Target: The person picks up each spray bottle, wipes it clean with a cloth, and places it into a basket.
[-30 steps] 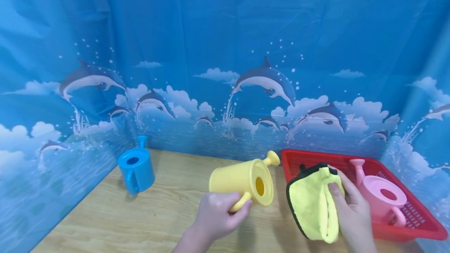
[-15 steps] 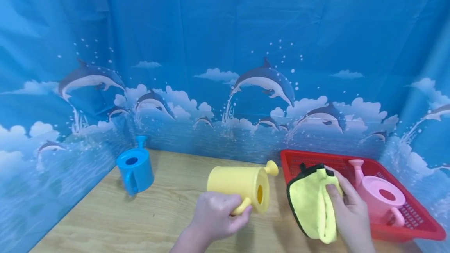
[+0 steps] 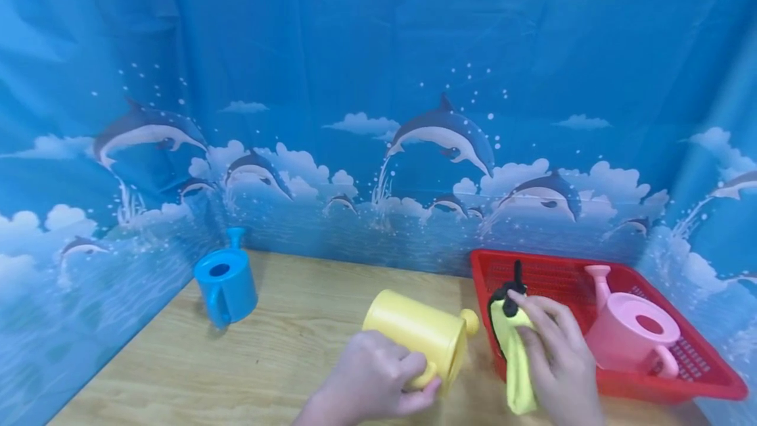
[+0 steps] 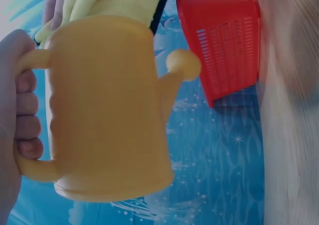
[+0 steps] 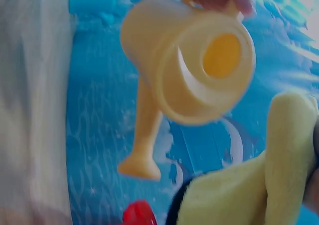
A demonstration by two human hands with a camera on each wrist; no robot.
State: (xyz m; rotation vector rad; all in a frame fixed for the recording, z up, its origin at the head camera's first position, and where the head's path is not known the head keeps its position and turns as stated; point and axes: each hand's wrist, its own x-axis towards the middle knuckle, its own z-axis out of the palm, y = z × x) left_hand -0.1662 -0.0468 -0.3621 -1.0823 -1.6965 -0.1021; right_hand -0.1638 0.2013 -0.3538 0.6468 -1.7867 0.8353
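My left hand (image 3: 378, 373) grips the handle of a yellow toy watering can (image 3: 416, 331), fingers wrapped through the loop in the left wrist view. The can is held tipped on its side over the table, its spout (image 4: 183, 65) and top opening (image 5: 222, 56) turned toward the right. To its right, my right hand (image 3: 558, 354) pinches a folded yellow cloth (image 3: 516, 360) with a black edge and a dark loop. The cloth overlaps the near left side of the red basket in the head view. In the right wrist view the cloth (image 5: 294, 150) hangs beside the can's open top.
A red plastic basket (image 3: 550, 268) stands at the right with a pink watering can (image 3: 633, 331) in it. At the left of the wooden table (image 3: 284, 321) stands a blue watering can (image 3: 227, 284). A blue dolphin-print curtain (image 3: 331, 117) rises behind.
The yellow can has tilted further, its open end dropping toward me and its base rising. My right hand has turned the cloth edge-on and shifted it slightly left.
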